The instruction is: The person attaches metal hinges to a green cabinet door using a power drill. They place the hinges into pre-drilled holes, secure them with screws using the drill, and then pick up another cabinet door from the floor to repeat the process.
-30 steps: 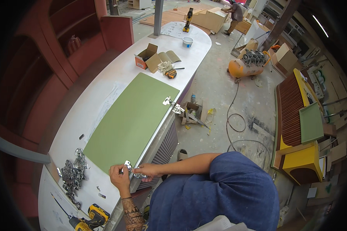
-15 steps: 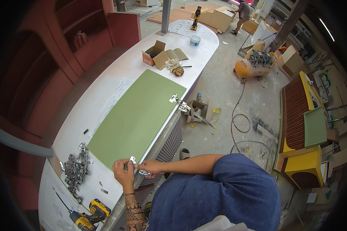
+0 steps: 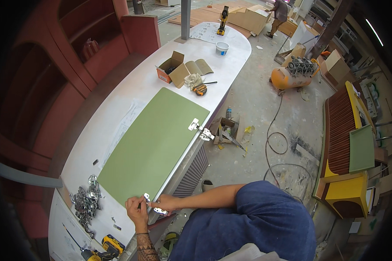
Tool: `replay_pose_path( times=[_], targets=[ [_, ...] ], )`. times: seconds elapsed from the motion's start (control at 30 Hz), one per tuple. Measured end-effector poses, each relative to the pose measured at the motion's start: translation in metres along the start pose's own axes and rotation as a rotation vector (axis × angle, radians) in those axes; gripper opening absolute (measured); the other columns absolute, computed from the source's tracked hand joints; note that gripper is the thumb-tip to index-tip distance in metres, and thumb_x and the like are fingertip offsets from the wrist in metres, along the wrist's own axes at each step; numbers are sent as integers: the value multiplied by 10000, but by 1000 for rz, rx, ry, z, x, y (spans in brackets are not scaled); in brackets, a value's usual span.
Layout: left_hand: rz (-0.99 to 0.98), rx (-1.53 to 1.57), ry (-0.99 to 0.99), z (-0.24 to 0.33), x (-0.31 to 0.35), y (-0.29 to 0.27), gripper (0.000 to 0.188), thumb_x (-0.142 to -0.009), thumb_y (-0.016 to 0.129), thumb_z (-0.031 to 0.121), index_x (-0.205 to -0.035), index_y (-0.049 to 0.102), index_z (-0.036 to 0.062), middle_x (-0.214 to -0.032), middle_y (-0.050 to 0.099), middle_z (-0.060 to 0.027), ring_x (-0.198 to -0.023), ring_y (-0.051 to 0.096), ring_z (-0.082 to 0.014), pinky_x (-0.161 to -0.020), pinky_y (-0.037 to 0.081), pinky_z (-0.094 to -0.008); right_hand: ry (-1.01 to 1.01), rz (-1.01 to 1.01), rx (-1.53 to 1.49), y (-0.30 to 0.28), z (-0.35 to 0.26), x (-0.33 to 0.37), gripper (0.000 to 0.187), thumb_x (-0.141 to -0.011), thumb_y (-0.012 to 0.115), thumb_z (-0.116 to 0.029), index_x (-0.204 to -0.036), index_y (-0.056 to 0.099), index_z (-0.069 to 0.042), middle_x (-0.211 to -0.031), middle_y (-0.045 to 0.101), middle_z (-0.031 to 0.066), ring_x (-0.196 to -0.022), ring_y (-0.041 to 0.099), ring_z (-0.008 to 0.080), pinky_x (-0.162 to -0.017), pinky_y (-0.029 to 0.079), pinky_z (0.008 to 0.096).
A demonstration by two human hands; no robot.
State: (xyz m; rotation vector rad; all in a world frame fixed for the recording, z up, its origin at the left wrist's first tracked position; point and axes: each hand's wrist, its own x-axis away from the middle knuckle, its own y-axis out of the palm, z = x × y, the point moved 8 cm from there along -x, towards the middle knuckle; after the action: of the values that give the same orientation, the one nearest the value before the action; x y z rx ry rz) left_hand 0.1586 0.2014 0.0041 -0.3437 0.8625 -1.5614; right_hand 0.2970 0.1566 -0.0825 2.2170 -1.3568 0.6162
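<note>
A green panel [image 3: 154,143] lies on the white countertop, close to its right edge. At the panel's near right corner is a metal cabinet hinge [image 3: 147,197], its other part jutting past the edge. My left hand [image 3: 137,210] has its fingers closed at the hinge's cup end; a small dark thing by the fingertips is too small to name. My right hand [image 3: 166,203] reaches in from the right, fingers closed about the hinge's arm, partly hiding it. Another silver hinge [image 3: 200,128] is at the panel's far right corner, also overhanging the edge.
A pile of hinges [image 3: 86,201] lies left of the panel, with a yellow cordless drill [image 3: 111,247] nearer me. Beyond the panel are an open cardboard box [image 3: 172,71], a tape measure [image 3: 200,89] and a white tub [image 3: 222,48]. An orange compressor [image 3: 287,78] stands on the floor.
The view has shifted slightly, so the counter and panel sit a little lower in the picture. Both hands stay at the near hinge, with little visible change in grip.
</note>
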Motion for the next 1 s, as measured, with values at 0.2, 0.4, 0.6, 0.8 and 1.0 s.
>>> replay_pose_path(
  times=[0.2,0.4,0.6,0.8,1.0],
  targets=[
    [11,-63,70,-1,4,4,122,-829,792,24,-945,780,61,-874,606,-65,-864,569,-262,-775,476,-386,-19,-64,28,3,10,-13,783,-974,551,-679,-1287,648,31,-761,602,80,-666,693,198,-574,648,353],
    [31,-127,90,0,4,6,139,-813,790,15,-936,782,79,-881,606,-71,-863,570,-264,-758,480,-390,71,-170,60,4,16,-19,811,-969,547,-691,-1255,647,60,-797,619,96,-687,703,201,-583,649,353],
    [53,-109,83,-1,3,6,116,-816,790,24,-920,782,76,-883,605,-73,-867,572,-272,-763,484,-398,50,-115,53,1,14,-21,866,-956,546,-711,-1225,640,106,-822,623,113,-742,714,231,-597,653,364],
    [79,-112,97,1,6,5,105,-827,785,51,-929,785,71,-893,607,-80,-876,577,-289,-779,486,-412,70,-26,1,2,11,-11,880,-952,554,-703,-1198,634,139,-894,650,147,-738,714,243,-595,655,379],
    [67,-82,115,6,7,2,157,-836,754,67,-988,792,52,-909,632,-93,-900,597,-298,-813,499,-423,83,62,-59,10,23,-10,689,-990,564,-623,-1015,656,60,-746,660,131,-608,705,225,-519,630,394]
  ],
)
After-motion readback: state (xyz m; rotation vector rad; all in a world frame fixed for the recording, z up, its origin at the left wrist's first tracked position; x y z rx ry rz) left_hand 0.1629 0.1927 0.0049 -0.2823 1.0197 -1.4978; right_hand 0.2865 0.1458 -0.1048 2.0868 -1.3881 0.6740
